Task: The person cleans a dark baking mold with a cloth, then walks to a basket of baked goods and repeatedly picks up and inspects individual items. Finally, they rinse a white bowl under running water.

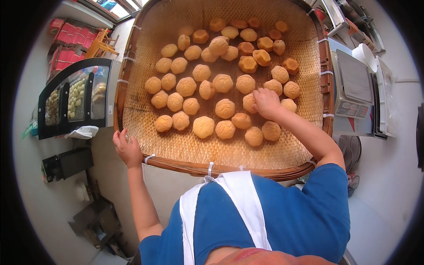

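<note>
Buns (pixel 203 127) crowding right hand (pixel 267 104), its grip unclear, left hand (pixel 127 149) spread at basket (pixel 212 150), scale (pixel 354 79) alongside.

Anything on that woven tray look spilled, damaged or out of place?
Nothing looks spilled. One bun near the top middle of the woven tray seems perched on other buns, odd because most lie in a single layer.

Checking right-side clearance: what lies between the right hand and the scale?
Head view: going out from the right hand, pale buns, then the basket wall and its rim, up to the scale.
</note>
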A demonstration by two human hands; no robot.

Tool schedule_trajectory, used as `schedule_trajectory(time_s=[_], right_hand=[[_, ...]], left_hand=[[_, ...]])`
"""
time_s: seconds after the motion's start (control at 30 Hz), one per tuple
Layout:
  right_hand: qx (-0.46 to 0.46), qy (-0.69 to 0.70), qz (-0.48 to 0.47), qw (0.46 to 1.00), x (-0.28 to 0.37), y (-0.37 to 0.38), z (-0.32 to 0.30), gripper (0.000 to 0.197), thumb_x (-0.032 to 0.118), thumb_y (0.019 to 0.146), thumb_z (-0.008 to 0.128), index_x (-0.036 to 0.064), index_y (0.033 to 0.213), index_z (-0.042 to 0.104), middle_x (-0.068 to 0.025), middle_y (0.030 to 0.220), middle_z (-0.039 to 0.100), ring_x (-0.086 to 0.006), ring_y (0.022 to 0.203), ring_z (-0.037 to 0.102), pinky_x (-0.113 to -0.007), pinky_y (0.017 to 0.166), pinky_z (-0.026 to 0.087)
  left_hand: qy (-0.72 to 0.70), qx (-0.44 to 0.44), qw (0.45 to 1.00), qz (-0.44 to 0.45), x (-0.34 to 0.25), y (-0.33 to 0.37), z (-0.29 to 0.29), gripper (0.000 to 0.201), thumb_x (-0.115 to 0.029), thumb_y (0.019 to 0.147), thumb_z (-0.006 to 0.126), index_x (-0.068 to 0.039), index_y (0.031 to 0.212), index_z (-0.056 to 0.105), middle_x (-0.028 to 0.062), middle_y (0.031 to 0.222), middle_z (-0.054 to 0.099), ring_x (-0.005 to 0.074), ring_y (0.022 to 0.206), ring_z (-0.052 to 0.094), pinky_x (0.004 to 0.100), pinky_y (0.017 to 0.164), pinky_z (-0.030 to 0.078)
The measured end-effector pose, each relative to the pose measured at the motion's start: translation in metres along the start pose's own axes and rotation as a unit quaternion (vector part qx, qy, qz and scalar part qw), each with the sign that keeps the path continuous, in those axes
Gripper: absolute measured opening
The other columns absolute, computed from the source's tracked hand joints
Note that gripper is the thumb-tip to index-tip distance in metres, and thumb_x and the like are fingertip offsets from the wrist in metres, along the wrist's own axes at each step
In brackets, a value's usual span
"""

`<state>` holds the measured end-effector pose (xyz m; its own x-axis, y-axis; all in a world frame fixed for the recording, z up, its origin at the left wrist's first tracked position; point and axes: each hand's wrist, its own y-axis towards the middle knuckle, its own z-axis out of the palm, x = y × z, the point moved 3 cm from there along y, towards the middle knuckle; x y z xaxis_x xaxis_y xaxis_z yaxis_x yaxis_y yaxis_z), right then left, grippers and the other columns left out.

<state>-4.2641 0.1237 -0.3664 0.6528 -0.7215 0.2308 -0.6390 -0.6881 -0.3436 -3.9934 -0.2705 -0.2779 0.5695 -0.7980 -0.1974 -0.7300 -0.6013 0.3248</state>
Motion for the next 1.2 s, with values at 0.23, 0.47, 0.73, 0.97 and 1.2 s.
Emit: schedule_trajectory(time_s=[0.23, 0.47, 0.73, 0.97, 1.2], right_hand=[[0.006, 0.045, -0.149, 0.988, 0.053, -0.022, 0.021, 0.045, 0.028, 0.079, 0.070, 0.0029, 0.112, 0.056, -0.0119, 0.108, 0.058, -0.0282, 0.102, 0.056, -0.039, 0.087, 0.047], [-0.166, 0.023, -0.206, 0.964, 0.031, -0.008, 0.012, 0.021, 0.014, 0.082, 0.057, 0.0021, 0.099, 0.063, -0.0115, 0.105, 0.060, -0.0294, 0.100, 0.057, -0.039, 0.085, 0.048], [-0.207, 0.035, 0.002, 0.978, -0.038, 0.088, -0.057, 0.039, 0.002, 0.078, 0.053, 0.0015, 0.117, 0.054, -0.0165, 0.130, 0.049, -0.0302, 0.124, 0.044, -0.040, 0.102, 0.038], [-0.068, 0.066, 0.063, 0.994, -0.100, 0.107, -0.059, 0.071, 0.013, 0.077, 0.065, 0.0034, 0.140, 0.035, -0.0189, 0.142, 0.038, -0.0324, 0.133, 0.036, -0.040, 0.109, 0.033], [-0.238, 0.212, 0.047, 0.947, -0.160, 0.078, 0.005, 0.060, 0.012, 0.084, 0.054, 0.0016, 0.140, 0.036, -0.0201, 0.145, 0.035, -0.0352, 0.134, 0.034, -0.040, 0.111, 0.030]], left_hand=[[-0.019, 0.005, 1.000, 0.005, -0.001, 0.004, 0.005, 0.030, -0.005, 0.081, 0.060, -0.004, 0.111, 0.061, 0.0170, 0.125, 0.052, 0.0343, 0.116, 0.050, 0.0428, 0.098, 0.041], [-0.015, 0.013, 1.000, 0.011, 0.001, 0.003, 0.008, 0.029, -0.005, 0.081, 0.059, -0.004, 0.111, 0.061, 0.0172, 0.124, 0.052, 0.0342, 0.116, 0.050, 0.0429, 0.099, 0.040], [-0.005, 0.028, 1.000, 0.007, -0.001, 0.003, 0.003, 0.029, -0.004, 0.082, 0.059, -0.004, 0.111, 0.061, 0.0172, 0.123, 0.052, 0.0348, 0.116, 0.049, 0.0431, 0.099, 0.039], [-0.007, 0.026, 1.000, -0.003, 0.003, 0.000, 0.005, 0.032, -0.003, 0.080, 0.060, -0.004, 0.111, 0.061, 0.0169, 0.123, 0.053, 0.0351, 0.116, 0.050, 0.0427, 0.099, 0.040], [-0.021, 0.025, 0.999, -0.006, 0.004, 0.003, 0.009, 0.033, -0.002, 0.079, 0.059, -0.004, 0.112, 0.060, 0.0167, 0.123, 0.053, 0.0344, 0.116, 0.050, 0.0423, 0.100, 0.040]])
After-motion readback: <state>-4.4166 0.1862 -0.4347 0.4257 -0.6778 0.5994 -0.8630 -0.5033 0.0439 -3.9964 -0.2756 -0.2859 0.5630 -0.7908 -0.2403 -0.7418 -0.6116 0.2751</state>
